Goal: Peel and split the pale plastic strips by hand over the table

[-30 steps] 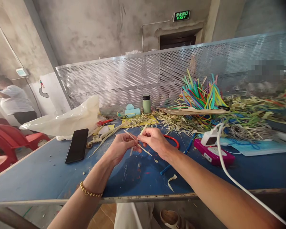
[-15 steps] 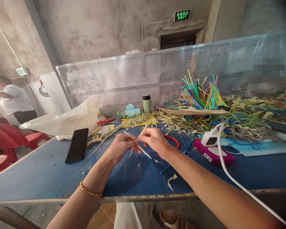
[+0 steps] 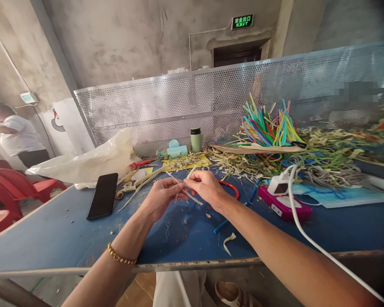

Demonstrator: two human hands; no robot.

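Observation:
Above the blue table [image 3: 51,238], my left hand [image 3: 161,197] and my right hand [image 3: 204,187] meet, both pinched on thin pale strips [image 3: 192,197] that cross between the fingertips. One strip sticks out to the lower right, another points up and away behind my right hand. A gold bracelet sits on my left wrist. A red ring-shaped tool [image 3: 230,188] lies just behind my right hand.
A black phone [image 3: 103,195] lies at the left, a white plastic bag [image 3: 96,160] behind it. A pink device with a white charger and cable [image 3: 284,200] sits at the right. Coloured strips [image 3: 269,125] and shavings pile by the perforated metal screen. A person in white stands far left.
Both hands stay pinched on the strips and have shifted slightly up and away; the strips have turned a little between the fingers.

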